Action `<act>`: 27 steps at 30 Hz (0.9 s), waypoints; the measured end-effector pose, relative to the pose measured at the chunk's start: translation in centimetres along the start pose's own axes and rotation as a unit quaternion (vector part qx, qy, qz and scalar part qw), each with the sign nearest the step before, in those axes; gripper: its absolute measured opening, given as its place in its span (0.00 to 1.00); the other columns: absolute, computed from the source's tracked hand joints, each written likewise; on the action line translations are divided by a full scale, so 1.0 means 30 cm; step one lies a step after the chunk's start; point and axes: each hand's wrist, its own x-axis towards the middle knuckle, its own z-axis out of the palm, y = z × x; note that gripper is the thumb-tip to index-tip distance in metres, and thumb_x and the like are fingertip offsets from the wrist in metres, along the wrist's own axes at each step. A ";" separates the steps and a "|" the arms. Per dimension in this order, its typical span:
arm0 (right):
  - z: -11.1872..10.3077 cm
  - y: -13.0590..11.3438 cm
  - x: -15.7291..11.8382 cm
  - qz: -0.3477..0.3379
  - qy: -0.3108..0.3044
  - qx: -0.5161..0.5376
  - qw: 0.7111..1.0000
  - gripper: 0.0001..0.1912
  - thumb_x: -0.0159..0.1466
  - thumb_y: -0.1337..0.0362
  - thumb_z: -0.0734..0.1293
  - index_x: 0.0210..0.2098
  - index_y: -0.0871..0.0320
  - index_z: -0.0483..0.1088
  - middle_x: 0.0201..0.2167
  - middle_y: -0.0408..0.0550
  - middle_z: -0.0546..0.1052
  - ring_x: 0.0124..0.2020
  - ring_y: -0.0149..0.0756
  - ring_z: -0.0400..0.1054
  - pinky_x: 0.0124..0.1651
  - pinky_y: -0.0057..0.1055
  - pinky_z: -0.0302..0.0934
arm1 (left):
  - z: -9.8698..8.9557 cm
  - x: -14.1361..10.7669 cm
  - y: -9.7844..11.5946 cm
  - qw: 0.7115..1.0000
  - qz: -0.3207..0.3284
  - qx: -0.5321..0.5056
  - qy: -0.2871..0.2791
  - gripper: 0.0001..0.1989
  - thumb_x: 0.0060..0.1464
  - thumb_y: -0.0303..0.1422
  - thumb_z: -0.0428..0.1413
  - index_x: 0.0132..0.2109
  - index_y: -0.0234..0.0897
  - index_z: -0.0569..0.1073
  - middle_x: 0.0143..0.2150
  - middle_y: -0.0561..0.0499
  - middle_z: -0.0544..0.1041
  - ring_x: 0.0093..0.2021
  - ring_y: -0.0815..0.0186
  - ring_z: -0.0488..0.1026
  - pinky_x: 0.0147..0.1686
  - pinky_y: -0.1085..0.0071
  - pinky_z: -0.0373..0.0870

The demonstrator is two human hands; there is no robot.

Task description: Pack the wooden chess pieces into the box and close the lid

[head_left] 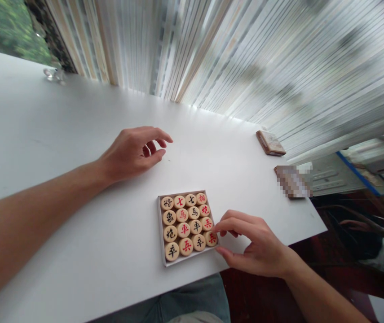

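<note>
A shallow box [161, 231] lies on the white table [77, 269], filled with round wooden pieces in rows, marked with red and black characters. My right hand [250, 242] is at the box's lower right corner, thumb and index finger apart beside the corner piece [211, 239] with a red character; whether the fingertips touch it is hard to tell. My left hand [138, 150] hovers over the table, above and left of the box, with its fingers loosely curled, thumb apart from the index finger, and nothing in it.
Two small flat boxes [271, 143] [293, 181] lie near the table's right edge. A clear object [54, 75] stands at the back left. Striped curtains [212, 54] hang along the table's far edge. My legs [185, 300] show below the near edge.
</note>
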 end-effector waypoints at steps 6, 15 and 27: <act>0.006 -0.011 -0.001 -0.012 0.006 0.019 1.000 0.11 0.64 0.73 0.73 0.46 0.55 0.78 0.35 0.49 0.81 0.34 0.35 0.77 0.37 0.28 0.71 | 0.000 0.000 -0.004 1.000 0.008 0.016 -0.002 0.12 0.56 0.32 0.62 0.47 0.42 0.84 0.40 0.49 0.85 0.29 0.67 0.78 0.31 0.72 0.76; 0.018 -0.014 0.004 -0.032 0.025 -0.011 0.999 0.08 0.68 0.72 0.71 0.45 0.57 0.79 0.33 0.50 0.81 0.30 0.34 0.77 0.32 0.27 0.70 | 0.001 -0.002 -0.009 1.000 0.010 0.022 -0.001 0.12 0.57 0.32 0.61 0.47 0.43 0.84 0.39 0.49 0.85 0.29 0.67 0.79 0.32 0.72 0.75; -0.002 0.004 -0.019 0.026 0.058 -0.055 0.996 0.41 0.60 0.59 0.81 0.69 0.53 0.65 0.57 0.58 0.77 0.55 0.49 0.76 0.54 0.40 0.77 | -0.002 -0.003 0.000 1.000 0.017 0.021 -0.008 0.11 0.61 0.31 0.59 0.49 0.36 0.82 0.40 0.47 0.84 0.31 0.69 0.79 0.33 0.74 0.77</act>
